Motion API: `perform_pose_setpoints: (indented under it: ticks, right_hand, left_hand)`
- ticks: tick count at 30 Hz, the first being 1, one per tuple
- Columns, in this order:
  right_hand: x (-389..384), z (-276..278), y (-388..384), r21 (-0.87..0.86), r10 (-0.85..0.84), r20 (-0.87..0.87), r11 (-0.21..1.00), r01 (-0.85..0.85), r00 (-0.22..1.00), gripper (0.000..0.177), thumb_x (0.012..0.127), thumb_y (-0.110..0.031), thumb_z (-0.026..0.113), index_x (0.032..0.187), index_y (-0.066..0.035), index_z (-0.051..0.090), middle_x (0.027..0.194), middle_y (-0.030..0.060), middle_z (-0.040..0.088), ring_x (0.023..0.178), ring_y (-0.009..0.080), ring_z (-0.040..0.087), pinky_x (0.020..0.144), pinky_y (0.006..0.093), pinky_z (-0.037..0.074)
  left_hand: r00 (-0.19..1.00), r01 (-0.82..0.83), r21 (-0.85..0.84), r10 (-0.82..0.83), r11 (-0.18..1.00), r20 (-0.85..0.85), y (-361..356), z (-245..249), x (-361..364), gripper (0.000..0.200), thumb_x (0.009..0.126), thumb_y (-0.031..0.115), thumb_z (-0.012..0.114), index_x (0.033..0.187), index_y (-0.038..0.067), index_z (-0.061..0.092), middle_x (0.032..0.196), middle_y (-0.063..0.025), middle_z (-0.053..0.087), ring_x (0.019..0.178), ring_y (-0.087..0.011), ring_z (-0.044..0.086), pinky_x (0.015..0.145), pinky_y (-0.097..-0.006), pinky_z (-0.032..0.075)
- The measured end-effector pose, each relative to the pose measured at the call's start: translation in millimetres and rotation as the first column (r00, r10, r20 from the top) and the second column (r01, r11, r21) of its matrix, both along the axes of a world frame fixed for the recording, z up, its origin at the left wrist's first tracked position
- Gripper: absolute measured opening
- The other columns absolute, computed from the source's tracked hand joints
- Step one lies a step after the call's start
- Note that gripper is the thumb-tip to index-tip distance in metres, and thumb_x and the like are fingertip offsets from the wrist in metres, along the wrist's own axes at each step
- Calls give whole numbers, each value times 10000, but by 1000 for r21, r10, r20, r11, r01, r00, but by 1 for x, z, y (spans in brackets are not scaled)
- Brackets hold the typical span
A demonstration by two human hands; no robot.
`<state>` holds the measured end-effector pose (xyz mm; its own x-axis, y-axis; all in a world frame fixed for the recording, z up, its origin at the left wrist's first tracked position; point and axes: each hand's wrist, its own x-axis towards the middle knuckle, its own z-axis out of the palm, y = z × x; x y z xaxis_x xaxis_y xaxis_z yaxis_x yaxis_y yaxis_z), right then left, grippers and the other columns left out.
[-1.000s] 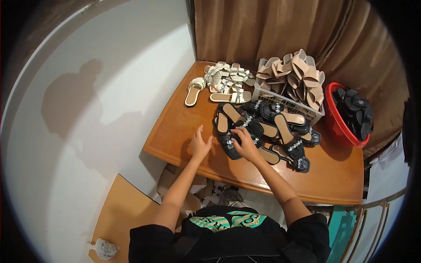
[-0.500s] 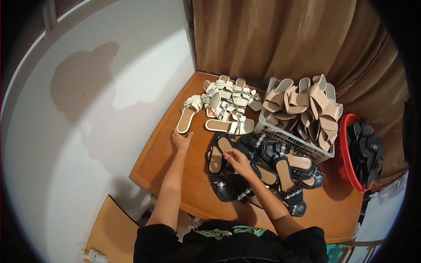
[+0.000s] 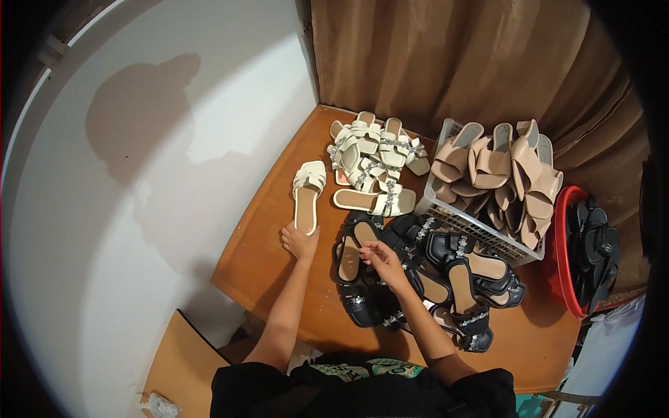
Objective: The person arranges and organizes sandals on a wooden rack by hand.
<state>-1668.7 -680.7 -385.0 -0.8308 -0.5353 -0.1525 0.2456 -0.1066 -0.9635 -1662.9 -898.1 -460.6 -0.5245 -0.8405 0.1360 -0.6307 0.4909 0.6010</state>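
With our left hand (image 3: 300, 242) we hold the heel end of a single white sandal (image 3: 306, 198), the fingers closed around its edges. The sandal lies sole down on the brown worktop (image 3: 254, 240), its toe pointing away from us, just left of the white pile (image 3: 369, 143).

Our right hand (image 3: 382, 263) is over the left part of the black pile (image 3: 446, 279), beside a tan insole (image 3: 366, 233). Its fingers are loosely bent and half open, with nothing visible in them; we cannot tell whether they touch a shoe. The black and white shoes have sparkling trim on their straps.

Behind the black pile we see a grey crate (image 3: 481, 231) heaped with beige shoes (image 3: 491, 167). A few of their insoles carry small marks, too faint for us to read. To the right of the crate, a red basket (image 3: 566, 279) holds black shoes (image 3: 598, 240).

On the front of our black shirt (image 3: 279, 393) we see a green and cream print (image 3: 369, 370). It has lettering, but folds cut it off and we cannot make out a word or a brand.
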Motion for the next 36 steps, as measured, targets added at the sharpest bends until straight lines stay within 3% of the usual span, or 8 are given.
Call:
perform_pose_setpoints:
  ticks: [12, 14, 16, 21, 24, 26, 32, 36]
  right_hand:
    - [11, -18, -27, 0, 128, 161, 992, -129, 979, 301, 883, -212, 484, 1122, -35, 442, 979, 48, 557, 875, 116, 538, 764, 239, 431]
    - [2, -12, -29, -31, 113, 166, 994, -109, 980, 302, 881, -188, 482, 1138, -38, 427, 962, 44, 549, 864, 120, 536, 754, 236, 430]
    - [-14, -16, -33, -30, 95, 177, 995, -91, 980, 294, 874, -157, 483, 1135, -38, 420, 908, 32, 536, 821, 117, 529, 746, 232, 428]
    - [-71, -12, -41, -1, -229, 144, 973, 231, 963, 355, 793, -119, 572, 1093, -2, 422, 879, 23, 498, 744, 90, 471, 617, 219, 386]
    - [-106, -12, -53, 170, -511, -65, 841, 514, 857, 568, 702, -186, 661, 1158, -9, 374, 1032, 99, 453, 920, 181, 463, 744, 299, 407]
    - [-119, -6, -64, 710, -599, -250, 420, 565, 760, 753, 644, -235, 701, 1238, -50, 278, 1191, 161, 337, 1095, 278, 350, 854, 422, 357]
    - [-126, -42, -62, 867, -176, -398, 248, 431, 900, 976, 585, -341, 748, 1311, -86, 147, 1212, 196, 288, 1123, 351, 288, 852, 463, 314]
    - [-129, -47, -60, 812, -187, -505, 231, 537, 843, 713, 699, -238, 650, 1265, -64, 255, 1152, 181, 356, 1071, 349, 362, 825, 466, 343]
  left_hand:
    - [931, 302, 374, -187, 877, -313, 13, -27, 75, 720, 522, 269, 813, 1050, -43, 436, 1011, -175, 505, 959, -269, 483, 820, -347, 395]
    - [898, 403, 716, -97, 570, -429, 11, -7, 73, 584, 637, 278, 756, 1034, -46, 475, 968, -144, 558, 862, -197, 547, 741, -293, 441]
    - [913, 366, 754, -55, 545, -404, 6, -11, 75, 510, 693, 274, 710, 1022, -48, 491, 944, -123, 572, 830, -171, 560, 711, -272, 448]
    - [968, 240, 825, -59, 512, -245, -3, -9, 74, 394, 796, 271, 614, 1008, -48, 523, 950, -98, 578, 846, -154, 572, 719, -270, 461]
    - [930, 283, 923, 160, 261, -331, -2, -14, 76, 393, 784, 286, 633, 1000, -29, 540, 974, -90, 575, 861, -165, 571, 749, -292, 465]
    - [910, 345, 923, 179, 170, -374, -6, -19, 79, 369, 782, 268, 639, 1005, -12, 549, 984, -84, 573, 881, -170, 569, 771, -319, 468]
    - [891, 391, 907, 183, 157, -416, -3, -11, 83, 369, 775, 216, 650, 1044, -11, 539, 989, -78, 574, 890, -157, 568, 775, -308, 469]
    - [887, 405, 900, 170, 159, -429, -3, -13, 82, 360, 781, 205, 643, 1048, -14, 537, 991, -76, 577, 882, -147, 573, 759, -277, 472]
